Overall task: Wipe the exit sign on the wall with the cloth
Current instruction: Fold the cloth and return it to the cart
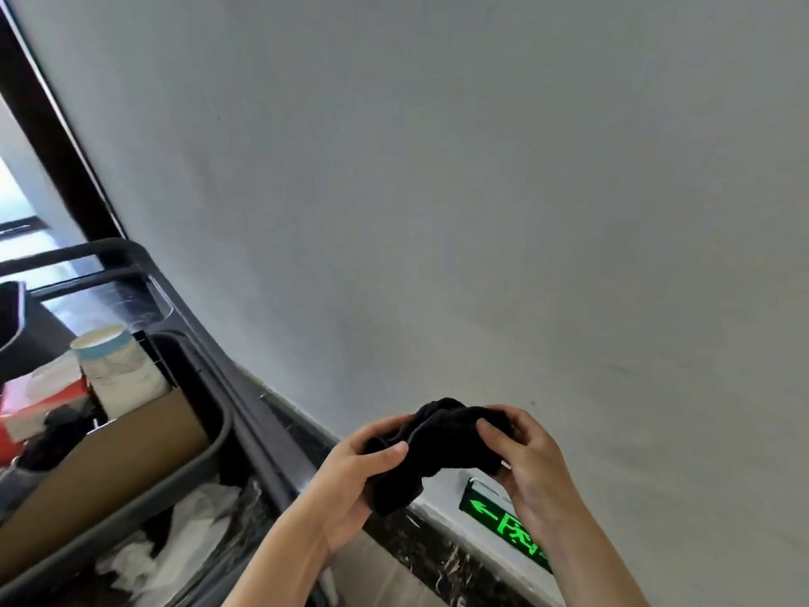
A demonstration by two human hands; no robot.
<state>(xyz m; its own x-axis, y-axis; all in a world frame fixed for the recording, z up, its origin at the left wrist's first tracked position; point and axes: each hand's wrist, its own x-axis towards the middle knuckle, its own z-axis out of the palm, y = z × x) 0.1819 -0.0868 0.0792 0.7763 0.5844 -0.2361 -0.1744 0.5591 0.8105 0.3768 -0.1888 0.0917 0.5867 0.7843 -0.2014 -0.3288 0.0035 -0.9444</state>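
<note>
1. Both hands are up in front of the grey wall, bunching a black cloth between them.
2. Left hand clamps the cloth's lower fold, thumb pressed on top.
3. Right hand pinches the other end, fingers curled round it.
4. The exit sign glows green low on the wall, just below the cloth, partly hidden behind the right wrist.
5. Left of the sign stands a grey cart; its contents look like paper and a carton, blurred.

Two hands: left, right; one black cloth; one exit sign; one cart.
</note>
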